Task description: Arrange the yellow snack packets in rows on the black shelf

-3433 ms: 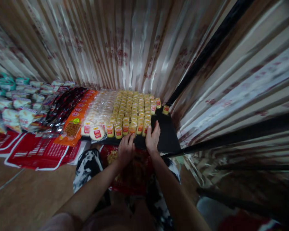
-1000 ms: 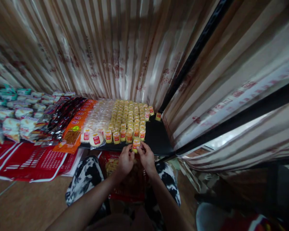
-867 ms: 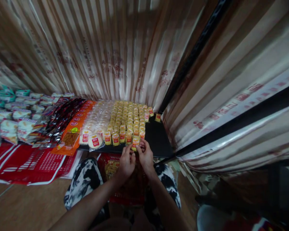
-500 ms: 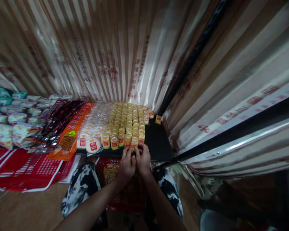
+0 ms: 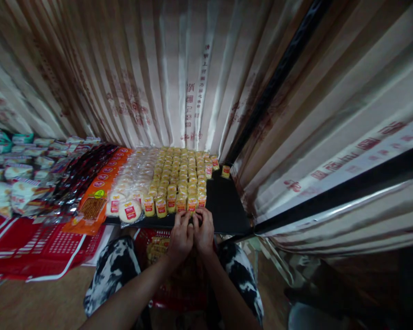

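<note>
Rows of small yellow snack packets with red labels stand on a low black shelf. My left hand and my right hand are pressed together at the shelf's front edge, fingers curled and touching the front row of packets. What the fingers hold is hidden. A red basket with more yellow packets sits between my knees, below the hands.
Round white packets, orange packets, dark red packets and green-white bags fill the shelf to the left. Flat red baskets lie on the floor. Striped plastic curtains hang behind and to the right.
A second ago both hands held a yellow packet in front of the shelf. They moved forward and the packet now stands in the front row. The camera tilted down slightly.
</note>
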`<state>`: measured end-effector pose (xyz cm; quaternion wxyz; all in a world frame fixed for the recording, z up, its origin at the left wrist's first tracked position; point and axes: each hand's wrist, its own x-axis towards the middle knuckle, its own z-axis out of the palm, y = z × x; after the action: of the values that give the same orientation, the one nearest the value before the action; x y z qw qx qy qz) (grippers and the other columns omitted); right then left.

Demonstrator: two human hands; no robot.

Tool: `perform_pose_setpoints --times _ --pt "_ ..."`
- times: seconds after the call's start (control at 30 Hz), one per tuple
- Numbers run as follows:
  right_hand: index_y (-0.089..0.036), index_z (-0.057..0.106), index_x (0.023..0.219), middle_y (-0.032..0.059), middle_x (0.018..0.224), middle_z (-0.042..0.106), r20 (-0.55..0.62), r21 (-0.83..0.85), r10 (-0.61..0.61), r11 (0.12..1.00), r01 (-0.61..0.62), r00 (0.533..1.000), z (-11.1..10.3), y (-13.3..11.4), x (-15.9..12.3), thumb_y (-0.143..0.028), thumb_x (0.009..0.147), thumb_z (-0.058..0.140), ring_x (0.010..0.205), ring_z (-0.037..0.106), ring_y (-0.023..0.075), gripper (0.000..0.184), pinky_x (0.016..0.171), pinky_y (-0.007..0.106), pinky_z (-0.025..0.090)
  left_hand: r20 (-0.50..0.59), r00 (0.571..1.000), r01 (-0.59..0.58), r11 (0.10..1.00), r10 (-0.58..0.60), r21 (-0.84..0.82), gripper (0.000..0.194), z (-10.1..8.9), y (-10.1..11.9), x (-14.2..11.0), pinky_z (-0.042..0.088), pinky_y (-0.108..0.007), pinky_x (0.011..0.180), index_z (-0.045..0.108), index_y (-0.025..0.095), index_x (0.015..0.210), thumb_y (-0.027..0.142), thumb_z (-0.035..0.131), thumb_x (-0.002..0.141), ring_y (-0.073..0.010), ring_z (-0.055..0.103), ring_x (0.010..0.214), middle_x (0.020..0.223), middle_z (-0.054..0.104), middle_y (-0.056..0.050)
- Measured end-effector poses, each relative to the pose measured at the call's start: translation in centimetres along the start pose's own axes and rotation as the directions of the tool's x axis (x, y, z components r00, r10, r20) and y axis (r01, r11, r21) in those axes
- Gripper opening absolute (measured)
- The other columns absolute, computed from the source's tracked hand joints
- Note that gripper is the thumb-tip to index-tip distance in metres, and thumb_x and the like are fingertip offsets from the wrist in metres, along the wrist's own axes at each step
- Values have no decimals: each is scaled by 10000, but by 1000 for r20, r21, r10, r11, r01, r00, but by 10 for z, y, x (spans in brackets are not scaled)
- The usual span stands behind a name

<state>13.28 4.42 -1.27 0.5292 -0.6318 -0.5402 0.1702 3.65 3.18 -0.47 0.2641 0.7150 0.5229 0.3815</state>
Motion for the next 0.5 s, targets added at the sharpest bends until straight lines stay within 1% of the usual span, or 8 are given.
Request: perform_pose_setpoints --times 0.13,0.23,0.3,0.4,0.5 --pt "-159 609 987 124 1064 547 14 -47 -19 999 20 1000 2 8 -1 -313 867 413 999 550 211 276 885 396 490 16 1000 -18 1000 18 -10 406 -1 0 0 429 -376 1025 478 93 1260 187 319 899 -210 512 1163 1260 451 -168" --pt "-150 633 1008 134 1102 522 -44 -122 -54 991 48 998 2 13 -1 -313 883 395 1025 525 220 315 912 417 461 18 998 -52 999 52 -4 409 0 -2 -1 422 -396 1036 461 87 1267 162 301 898 -212 484 1199 1279 450 -172" --pt "-164 644 1024 126 1114 524 -71 -167 -98 982 85 993 1 15 0 -301 891 388 1047 509 222 319 922 422 444 23 996 -81 997 81 3 417 2 -4 -1 407 -407 1054 446 92 1281 146 294 896 -210 455 1230 1285 458 -166" --pt "-195 647 1064 106 1091 556 -52 -200 -158 969 144 986 0 18 1 -274 902 372 1049 505 219 329 915 421 435 30 994 -108 994 108 5 429 6 -7 -2 384 -402 1079 431 107 1302 142 284 899 -201 425 1265 1306 462 -153" --pt "-209 645 1098 103 1083 562 -44 -221 -172 962 159 984 1 23 1 -264 903 374 1038 505 218 338 899 417 439 29 996 -86 996 86 11 436 9 -7 -2 381 -375 1086 429 103 1312 159 292 901 -201 405 1291 1345 443 -154"
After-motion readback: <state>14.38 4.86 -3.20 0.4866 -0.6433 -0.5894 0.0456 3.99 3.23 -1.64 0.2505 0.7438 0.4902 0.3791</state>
